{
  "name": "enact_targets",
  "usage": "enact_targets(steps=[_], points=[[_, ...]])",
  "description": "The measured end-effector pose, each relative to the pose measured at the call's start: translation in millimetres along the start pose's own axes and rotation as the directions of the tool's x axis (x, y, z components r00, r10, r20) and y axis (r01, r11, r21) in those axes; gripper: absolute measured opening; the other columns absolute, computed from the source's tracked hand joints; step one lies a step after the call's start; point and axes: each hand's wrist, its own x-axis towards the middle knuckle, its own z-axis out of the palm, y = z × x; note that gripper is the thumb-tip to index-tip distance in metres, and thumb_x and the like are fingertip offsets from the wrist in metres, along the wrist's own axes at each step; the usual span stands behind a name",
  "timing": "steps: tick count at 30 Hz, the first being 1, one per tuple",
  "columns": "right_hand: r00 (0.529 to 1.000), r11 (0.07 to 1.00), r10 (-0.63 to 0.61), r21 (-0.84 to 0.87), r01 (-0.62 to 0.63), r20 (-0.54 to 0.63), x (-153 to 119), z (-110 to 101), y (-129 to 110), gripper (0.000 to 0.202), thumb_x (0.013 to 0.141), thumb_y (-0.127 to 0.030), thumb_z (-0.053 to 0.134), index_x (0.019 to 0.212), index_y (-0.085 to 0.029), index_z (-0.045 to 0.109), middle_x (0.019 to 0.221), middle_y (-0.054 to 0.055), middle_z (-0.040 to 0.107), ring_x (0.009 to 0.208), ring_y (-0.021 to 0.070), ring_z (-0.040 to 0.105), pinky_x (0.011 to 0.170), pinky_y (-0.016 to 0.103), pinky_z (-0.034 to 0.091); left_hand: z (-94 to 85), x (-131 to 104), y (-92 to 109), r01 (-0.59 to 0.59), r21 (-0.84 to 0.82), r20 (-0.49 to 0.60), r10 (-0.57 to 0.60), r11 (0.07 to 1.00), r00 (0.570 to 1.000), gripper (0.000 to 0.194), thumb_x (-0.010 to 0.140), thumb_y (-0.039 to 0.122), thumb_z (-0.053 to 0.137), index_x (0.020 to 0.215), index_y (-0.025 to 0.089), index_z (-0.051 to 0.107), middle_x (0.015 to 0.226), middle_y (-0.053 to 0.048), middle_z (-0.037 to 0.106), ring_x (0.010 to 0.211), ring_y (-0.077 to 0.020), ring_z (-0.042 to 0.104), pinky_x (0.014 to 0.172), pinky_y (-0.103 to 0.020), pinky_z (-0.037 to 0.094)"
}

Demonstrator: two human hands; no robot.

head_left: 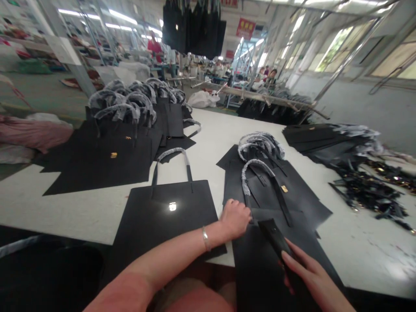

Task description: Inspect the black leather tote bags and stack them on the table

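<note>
My left hand (236,218), with a bracelet at the wrist, is closed at the base of a wrapped handle (246,190) on a black panel (260,260). In my right hand (302,264) is a dark, elongated object (274,238), its far end over the same panel; I cannot make out what it is. A black bag panel (191,208) with a shiny metal emblem (172,206) and a raised handle lies left of my left hand. Beyond both hands, more black panels (302,186) with plastic-wrapped handles (260,145) are stacked.
On the white table (211,130), black bag pieces (130,160) are piled at the left. Black straps with metal parts (373,190) and more dark pieces (312,138) lie at the right. Black bags (195,34) hang overhead. People are visible in the distance.
</note>
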Motion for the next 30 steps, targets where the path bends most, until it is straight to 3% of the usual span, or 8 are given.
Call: enact_targets(steps=[2, 6, 11, 17, 21, 26, 30], points=[[0.999, 0.999, 0.028, 0.023, -0.028, 0.024, 6, 2, -3, 0.08, 0.073, -0.053, 0.07, 0.139, -0.016, 0.044, 0.068, 0.0, 0.068, 0.044, 0.0166, 0.06, 0.038, 0.027, 0.047, 5.4, -27, 12, -0.051, -0.065, -0.011, 0.05, 0.997, 0.999, 0.027, 0.09, 0.042, 0.056, 0.09, 0.016, 0.061, 0.094, -0.009, 0.064, 0.096, -0.0248, 0.059, 0.084, -0.038, 0.046], [0.991, 0.995, 0.094, 0.017, -0.096, 0.095, 18, 11, -21, 0.058, 0.075, -0.049, 0.069, 0.123, -0.019, 0.056, 0.066, 0.0, 0.068, 0.042, 0.0154, 0.06, 0.037, 0.024, 0.046, 25.6, -62, 22, -0.146, -0.119, -0.057, 0.14, 0.982, 0.988, 0.033, 0.09, 0.038, 0.057, 0.113, 0.014, 0.059, 0.119, -0.012, 0.059, 0.115, -0.0257, 0.052, 0.099, -0.04, 0.04], [0.982, 0.994, 0.112, -0.024, -0.109, 0.155, 30, 7, -34, 0.035, 0.079, -0.05, 0.066, 0.096, -0.019, 0.061, 0.067, 0.0, 0.068, 0.043, 0.0143, 0.061, 0.037, 0.023, 0.046, 33.3, -65, 19, -0.16, -0.106, -0.09, 0.151, 0.981, 0.985, 0.035, 0.094, 0.036, 0.05, 0.121, 0.013, 0.055, 0.126, -0.013, 0.057, 0.121, -0.0256, 0.049, 0.106, -0.043, 0.034], [0.97, 0.988, 0.152, -0.063, -0.142, 0.192, 43, 6, -41, 0.033, 0.081, -0.052, 0.063, 0.082, -0.019, 0.061, 0.066, 0.001, 0.069, 0.04, 0.0128, 0.059, 0.036, 0.022, 0.045, 26.3, -63, 18, -0.17, -0.124, -0.093, 0.159, 0.978, 0.983, 0.033, 0.093, 0.034, 0.051, 0.118, 0.013, 0.056, 0.119, -0.013, 0.06, 0.117, -0.0258, 0.051, 0.104, -0.042, 0.036], [0.981, 0.987, 0.141, -0.09, -0.13, 0.132, 43, 11, -47, 0.031, 0.08, -0.05, 0.065, 0.087, -0.02, 0.06, 0.066, 0.001, 0.069, 0.04, 0.014, 0.06, 0.036, 0.023, 0.046, 24.0, -64, 18, -0.161, -0.138, -0.092, 0.15, 0.977, 0.984, 0.028, 0.092, 0.032, 0.052, 0.111, 0.013, 0.058, 0.113, -0.012, 0.062, 0.113, -0.025, 0.052, 0.1, -0.041, 0.038], [0.973, 0.98, 0.169, -0.128, -0.15, 0.155, 38, 10, -42, 0.034, 0.081, -0.053, 0.063, 0.09, -0.02, 0.06, 0.067, 0.0, 0.069, 0.039, 0.0133, 0.059, 0.036, 0.023, 0.045, 25.1, -65, 18, -0.205, -0.142, -0.092, 0.193, 0.969, 0.977, 0.02, 0.094, 0.028, 0.047, 0.101, 0.014, 0.06, 0.098, -0.011, 0.062, 0.1, -0.0227, 0.055, 0.093, -0.039, 0.042], [1.0, 0.993, 0.029, -0.113, -0.028, 0.005, 43, 10, -49, 0.047, 0.08, -0.05, 0.066, 0.114, -0.019, 0.057, 0.061, -0.002, 0.066, 0.044, 0.0159, 0.06, 0.04, 0.025, 0.047, 27.2, -65, 18, -0.186, -0.144, -0.105, 0.172, 0.972, 0.98, 0.021, 0.094, 0.029, 0.048, 0.103, 0.014, 0.059, 0.1, -0.009, 0.061, 0.104, -0.0228, 0.054, 0.096, -0.04, 0.041]])
